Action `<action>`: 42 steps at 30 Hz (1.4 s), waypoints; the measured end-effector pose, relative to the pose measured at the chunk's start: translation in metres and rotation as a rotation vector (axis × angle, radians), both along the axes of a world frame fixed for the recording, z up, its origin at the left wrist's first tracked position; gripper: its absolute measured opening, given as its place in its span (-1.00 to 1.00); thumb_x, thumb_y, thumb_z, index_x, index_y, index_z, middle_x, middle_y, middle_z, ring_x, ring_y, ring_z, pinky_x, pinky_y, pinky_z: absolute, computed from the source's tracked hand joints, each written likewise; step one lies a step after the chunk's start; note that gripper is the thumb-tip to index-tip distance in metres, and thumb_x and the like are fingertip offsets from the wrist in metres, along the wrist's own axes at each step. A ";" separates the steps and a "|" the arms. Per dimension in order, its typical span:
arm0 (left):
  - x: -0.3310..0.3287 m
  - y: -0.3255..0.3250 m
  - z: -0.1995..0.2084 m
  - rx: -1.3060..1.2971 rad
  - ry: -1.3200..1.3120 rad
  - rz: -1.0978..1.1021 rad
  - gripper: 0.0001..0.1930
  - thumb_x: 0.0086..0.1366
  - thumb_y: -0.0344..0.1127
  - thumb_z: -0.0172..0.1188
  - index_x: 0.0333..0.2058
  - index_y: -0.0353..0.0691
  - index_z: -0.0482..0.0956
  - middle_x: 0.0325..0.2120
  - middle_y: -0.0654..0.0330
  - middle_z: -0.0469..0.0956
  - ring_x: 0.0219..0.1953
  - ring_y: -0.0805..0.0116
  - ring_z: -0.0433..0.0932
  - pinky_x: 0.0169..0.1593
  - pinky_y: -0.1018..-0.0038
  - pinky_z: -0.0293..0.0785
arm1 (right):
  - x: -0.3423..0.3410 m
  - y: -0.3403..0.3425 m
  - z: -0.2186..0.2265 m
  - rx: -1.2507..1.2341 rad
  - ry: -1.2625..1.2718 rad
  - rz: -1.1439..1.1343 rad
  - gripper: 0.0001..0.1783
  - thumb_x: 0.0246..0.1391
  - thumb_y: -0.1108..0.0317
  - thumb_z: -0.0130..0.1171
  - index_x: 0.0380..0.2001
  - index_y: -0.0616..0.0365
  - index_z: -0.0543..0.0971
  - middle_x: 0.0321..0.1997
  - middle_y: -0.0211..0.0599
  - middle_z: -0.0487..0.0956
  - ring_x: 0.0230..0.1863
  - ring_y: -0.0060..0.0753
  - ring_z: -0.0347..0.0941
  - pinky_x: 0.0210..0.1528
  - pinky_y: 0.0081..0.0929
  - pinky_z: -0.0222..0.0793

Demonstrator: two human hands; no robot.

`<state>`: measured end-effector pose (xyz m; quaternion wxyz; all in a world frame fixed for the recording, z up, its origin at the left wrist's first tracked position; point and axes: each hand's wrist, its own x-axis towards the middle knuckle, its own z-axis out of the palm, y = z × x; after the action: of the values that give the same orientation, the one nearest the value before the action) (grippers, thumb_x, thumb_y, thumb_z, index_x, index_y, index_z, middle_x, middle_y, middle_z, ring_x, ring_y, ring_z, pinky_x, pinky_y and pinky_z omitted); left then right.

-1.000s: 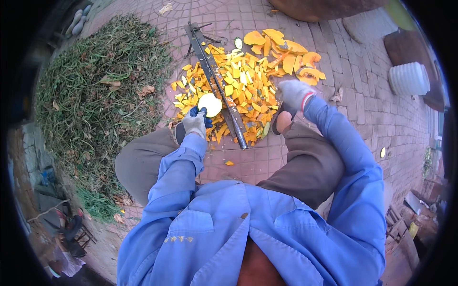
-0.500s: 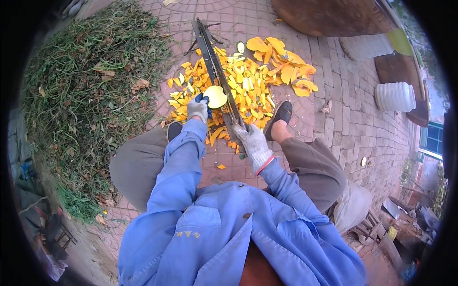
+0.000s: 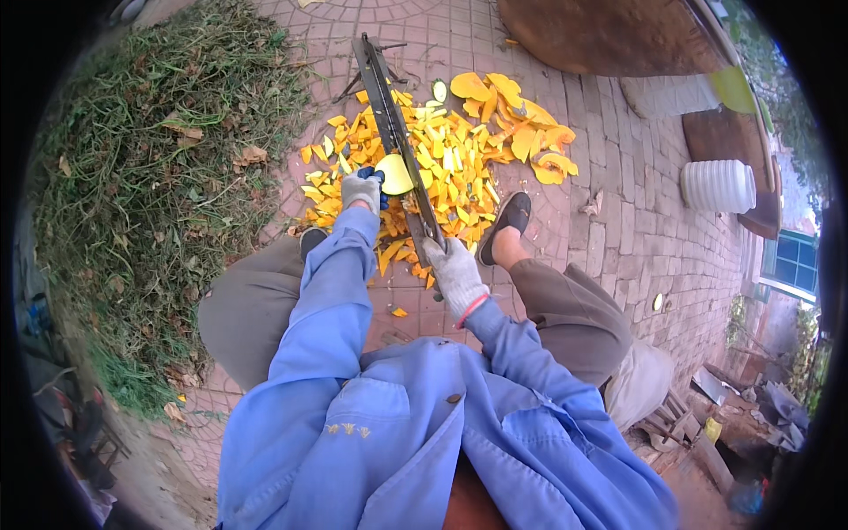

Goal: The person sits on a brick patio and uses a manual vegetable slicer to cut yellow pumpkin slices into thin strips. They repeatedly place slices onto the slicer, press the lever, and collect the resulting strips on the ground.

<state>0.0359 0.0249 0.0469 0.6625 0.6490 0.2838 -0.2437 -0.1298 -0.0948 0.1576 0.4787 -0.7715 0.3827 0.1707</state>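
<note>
Having swung in from frame right, your right hand (image 3: 455, 270) is grasping the cutter (image 3: 386, 110) mid-frame; your left hand (image 3: 363, 190) is holding squash (image 3: 396, 175) at its edge, upper centre, so both are working.

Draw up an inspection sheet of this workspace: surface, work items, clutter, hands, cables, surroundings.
Surface: paving, strewn with orange pieces
Work items: cutter over the pieces; yellow slice beside its bar
Clutter: greens heap at left; larger orange slabs beyond the pieces
Hands: left hand, gloved, holds the slice; right hand, gloved, grips the cutter's near end
Cables: nothing seen
Surroundings: white tub and window at right
</note>
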 end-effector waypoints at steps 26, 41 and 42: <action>0.010 -0.006 -0.042 0.062 0.001 -0.152 -0.82 0.15 -0.47 0.25 -0.30 -0.45 0.55 -0.44 0.03 0.61 -0.57 0.24 0.59 -0.51 0.40 0.64 | -0.001 0.001 0.018 0.074 -0.024 -0.026 -0.55 0.19 0.01 0.13 -0.28 0.29 0.47 -0.64 -0.16 0.47 -0.64 -0.39 0.44 -0.60 -0.35 0.30; 0.003 -0.027 -0.027 0.141 -0.005 -0.220 -0.79 0.21 -0.39 0.24 -0.27 -0.43 0.58 -0.50 0.04 0.59 -0.61 0.27 0.56 -0.56 0.40 0.55 | 0.009 -0.007 0.041 -0.008 0.059 -0.009 -0.49 0.16 -0.05 0.13 -0.37 0.31 0.46 -0.63 -0.12 0.48 -0.62 -0.31 0.48 -0.59 -0.31 0.34; 0.003 -0.027 -0.034 0.203 -0.048 -0.262 -0.79 0.23 -0.42 0.22 -0.22 -0.46 0.57 -0.48 0.04 0.59 -0.63 0.28 0.56 -0.59 0.41 0.58 | 0.012 -0.006 0.050 0.004 0.085 0.000 -0.51 0.17 -0.02 0.13 -0.37 0.30 0.45 -0.64 -0.20 0.46 -0.65 -0.44 0.43 -0.64 -0.40 0.30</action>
<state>0.0392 -0.0020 0.0127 0.5628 0.7494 0.2043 -0.2826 -0.1181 -0.1006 0.2071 0.4634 -0.7626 0.4025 0.2041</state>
